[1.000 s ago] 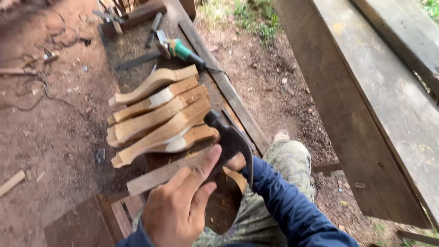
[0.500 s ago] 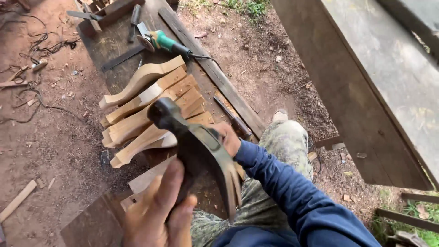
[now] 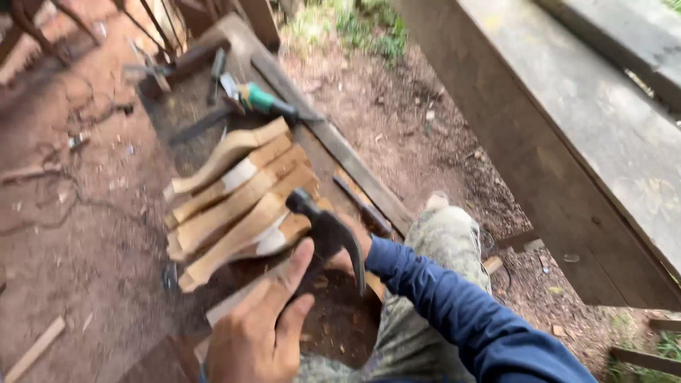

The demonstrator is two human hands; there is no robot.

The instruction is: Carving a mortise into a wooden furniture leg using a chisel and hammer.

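We hold a dark hammer (image 3: 328,234) in both hands above the low bench (image 3: 333,142). Our left hand (image 3: 259,330) lies along its lower part, fingers (image 3: 287,276) stretched out and loosely closed on it. Our right hand (image 3: 351,255) is mostly hidden behind the head; we cannot tell its grip. Just beside the hammer lie curved wooden pieces (image 3: 234,198) in a row. A green grinder (image 3: 259,99) rests further off.

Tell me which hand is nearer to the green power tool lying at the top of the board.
Right. The right hand, partly hidden behind the hammer head, sits closer to the green power tool; the left hand is lower, near the bottom edge.
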